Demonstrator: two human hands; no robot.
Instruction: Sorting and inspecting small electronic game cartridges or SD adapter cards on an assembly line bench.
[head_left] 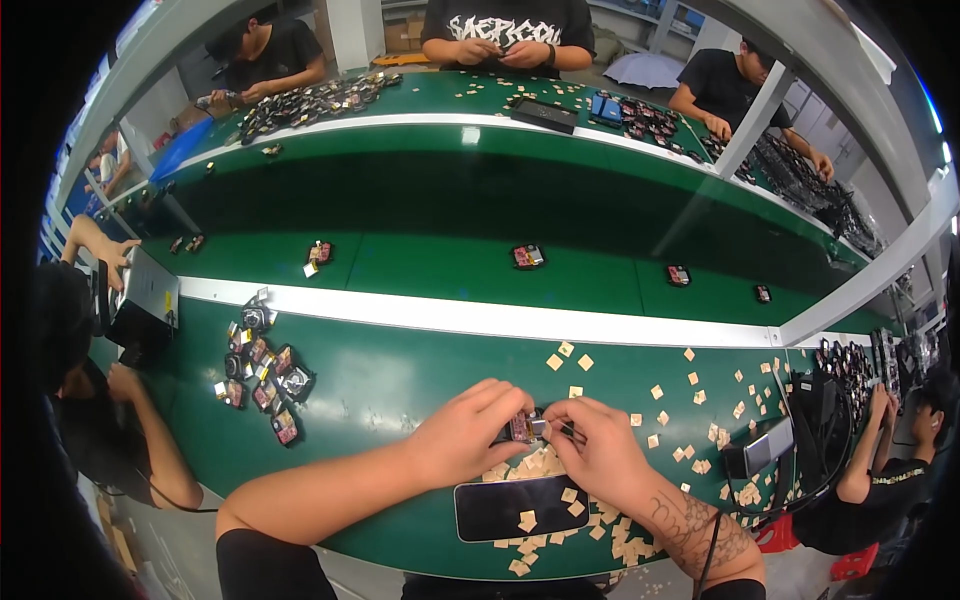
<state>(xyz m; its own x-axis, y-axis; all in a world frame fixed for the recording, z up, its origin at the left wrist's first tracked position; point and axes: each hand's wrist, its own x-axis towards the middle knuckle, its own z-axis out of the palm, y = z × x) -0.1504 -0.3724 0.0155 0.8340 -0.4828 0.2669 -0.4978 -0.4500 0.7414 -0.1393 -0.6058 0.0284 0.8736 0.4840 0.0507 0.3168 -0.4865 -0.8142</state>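
Observation:
Close in front of me, my left hand (468, 432) grips a small electronic module (521, 428) with a red circuit board, a black casing and a silvery part. My right hand (603, 455) is pinched at the module's right end. A thin dark shape shows by its fingers, too small to name. Beneath both hands is a heap of small beige square pieces (538, 466). A dark-screened phone (482, 512) lies flat just nearer to me, with a few squares on it.
Similar modules (262, 365) lie heaped at left on the green table (400, 370). Beyond the white rail (480, 318), spaced modules sit on a green belt (430, 220). A grey-black box (758, 450) with cables stands at right. Co-workers sit along the sides and far edge.

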